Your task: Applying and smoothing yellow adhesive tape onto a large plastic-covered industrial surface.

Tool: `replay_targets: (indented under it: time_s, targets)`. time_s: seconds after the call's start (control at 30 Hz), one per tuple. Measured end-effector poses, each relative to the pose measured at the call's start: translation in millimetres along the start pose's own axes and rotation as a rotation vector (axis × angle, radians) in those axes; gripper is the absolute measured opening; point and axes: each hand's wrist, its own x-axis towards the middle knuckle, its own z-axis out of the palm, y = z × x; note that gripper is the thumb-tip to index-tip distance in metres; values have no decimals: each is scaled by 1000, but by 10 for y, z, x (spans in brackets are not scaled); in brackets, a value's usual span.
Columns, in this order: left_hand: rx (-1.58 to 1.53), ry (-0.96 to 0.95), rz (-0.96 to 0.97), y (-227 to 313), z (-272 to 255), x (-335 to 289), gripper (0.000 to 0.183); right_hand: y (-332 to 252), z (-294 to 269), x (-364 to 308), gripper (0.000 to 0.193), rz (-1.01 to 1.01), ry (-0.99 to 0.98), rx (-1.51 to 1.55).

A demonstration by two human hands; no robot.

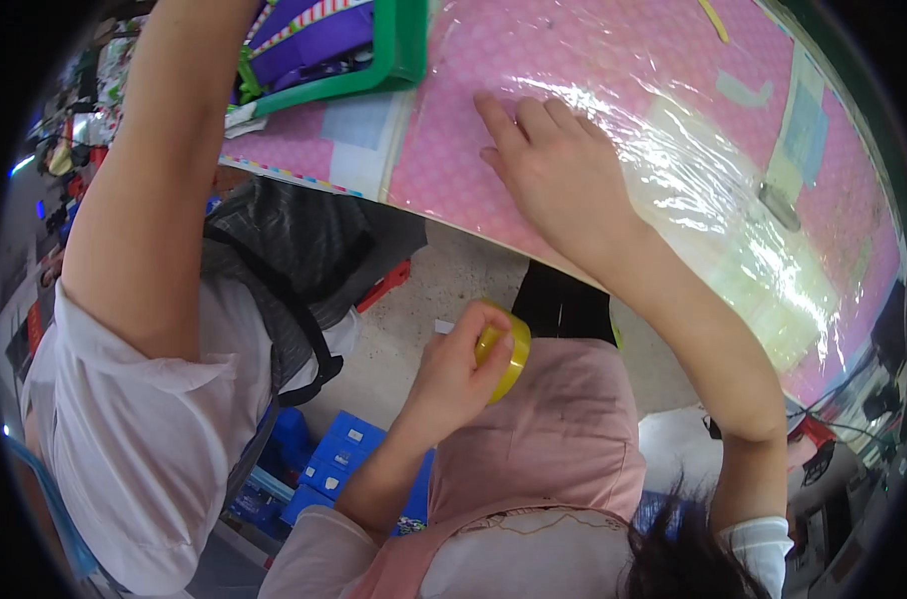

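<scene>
In front of my body, below the table edge, my left hand (pixel 443 384) grips a roll of yellow tape (pixel 517 361), with its fingers through the ring. A small white tab shows beside those fingers. My right hand (pixel 563 180) rests palm down near the front edge of the table (pixel 453 160), fingers stretched out and somewhat apart, holding nothing. Under it lies a pink patterned cover with a shiny clear plastic sheet, which throws back bright glare.
A green basket (pixel 401 60) with purple packages (pixel 313 40) stands at the upper left. Another person's bare arm (pixel 164 170) reaches past it. A small metallic piece (pixel 780 207) and a yellow strip (pixel 713 18) lie on the table. Blue boxes (pixel 343 454) are on the floor.
</scene>
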Motion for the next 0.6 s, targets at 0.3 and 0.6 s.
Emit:
replay_targets:
  time_s: [0.3, 0.6]
  targets:
    - [-18, -80, -34, 31, 23, 12, 17, 7, 196, 79, 65, -48, -47, -225]
    - [-51, -41, -24, 64, -29, 59, 15, 75, 101, 127, 52, 48, -39, -54]
